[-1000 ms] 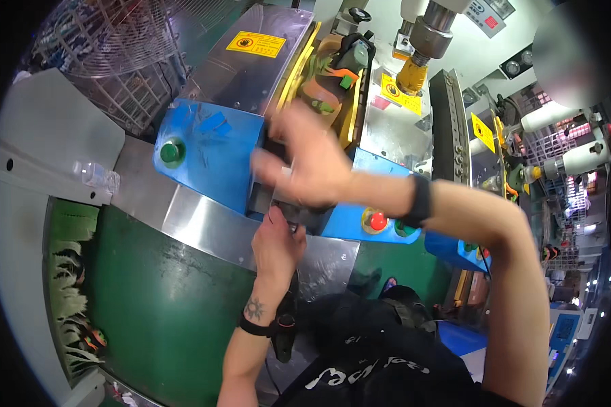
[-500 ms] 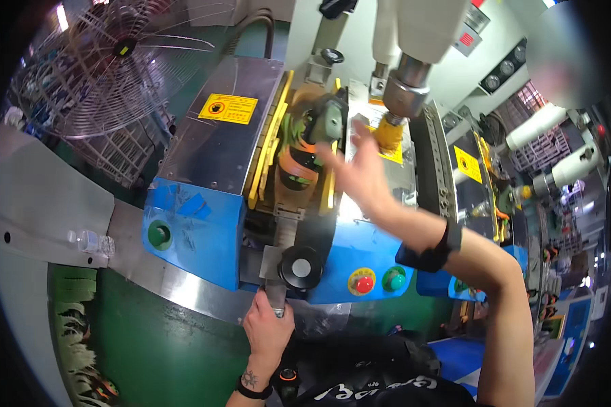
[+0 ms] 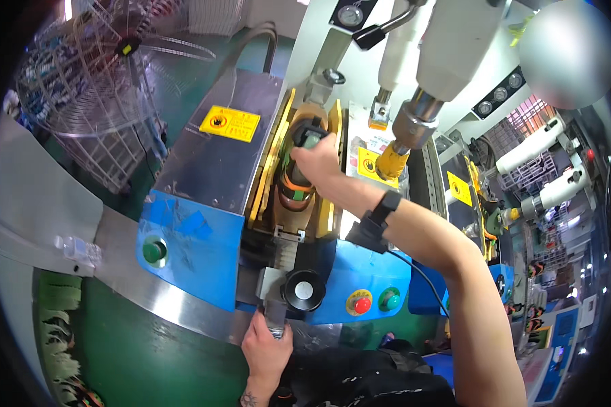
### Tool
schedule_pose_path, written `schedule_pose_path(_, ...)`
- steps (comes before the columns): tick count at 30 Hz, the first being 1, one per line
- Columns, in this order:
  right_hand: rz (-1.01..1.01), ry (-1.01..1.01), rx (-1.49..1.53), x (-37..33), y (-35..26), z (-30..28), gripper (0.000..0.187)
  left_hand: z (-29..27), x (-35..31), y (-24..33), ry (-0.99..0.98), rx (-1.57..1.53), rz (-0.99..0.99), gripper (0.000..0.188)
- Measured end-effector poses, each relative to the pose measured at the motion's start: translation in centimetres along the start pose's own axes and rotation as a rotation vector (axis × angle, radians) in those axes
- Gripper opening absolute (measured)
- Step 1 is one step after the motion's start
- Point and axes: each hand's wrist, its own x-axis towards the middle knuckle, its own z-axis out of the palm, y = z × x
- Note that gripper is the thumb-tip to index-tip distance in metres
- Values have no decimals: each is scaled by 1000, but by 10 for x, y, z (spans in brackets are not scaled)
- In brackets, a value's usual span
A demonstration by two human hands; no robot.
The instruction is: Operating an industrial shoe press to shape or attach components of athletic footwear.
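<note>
A dark shoe (image 3: 297,192) with orange and green bands lies lengthwise in the machine's channel. Yellow pads (image 3: 268,166) stand along both of its sides. My right hand (image 3: 317,161) is closed over the shoe's upper part, around its dark opening, and its fingers partly cover it. Near the machine's front edge, my left hand (image 3: 267,349) is wrapped around a flat metal handle (image 3: 275,313). A round black knob (image 3: 303,289) sits just beside that handle.
A yellow-tipped press head (image 3: 392,161) hangs right of my right forearm. The blue front carries a red button (image 3: 362,305), a teal button (image 3: 390,299) and a green button (image 3: 154,252). A large wire fan (image 3: 95,74) stands at far left, and a plastic bottle (image 3: 81,249) below it.
My right hand has come left and down from beside the shoe and now grips its top. The left hand keeps its hold on the handle. The whole view has shifted slightly.
</note>
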Motion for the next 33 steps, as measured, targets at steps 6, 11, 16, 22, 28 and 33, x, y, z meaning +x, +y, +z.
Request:
schedule_pose_path(6,-46,-25,-65,3,-25,-5,73,-8,8,11,30,-11,51,60)
schedule_pose_path(11,-155,-22,-26,10,10,-2,84,2,10,8,4,-143,-26,63)
schedule_pose_path(16,-772,-288,88,-109,0,-57,53,4,-28,8,100,-386,-132,102)
schedule_pose_path(22,-1167,-764,-262,-170,24,-33,65,29,-31,-28,-11,-300,87,113)
schedule_pose_path(28,-1187,-714,-203,-168,30,-36,61,24,-28,-17,-71,-348,68,113)
schedule_pose_path(33,-1304,-637,-73,-185,40,-80,70,12,-50,-20,6,-282,-54,112)
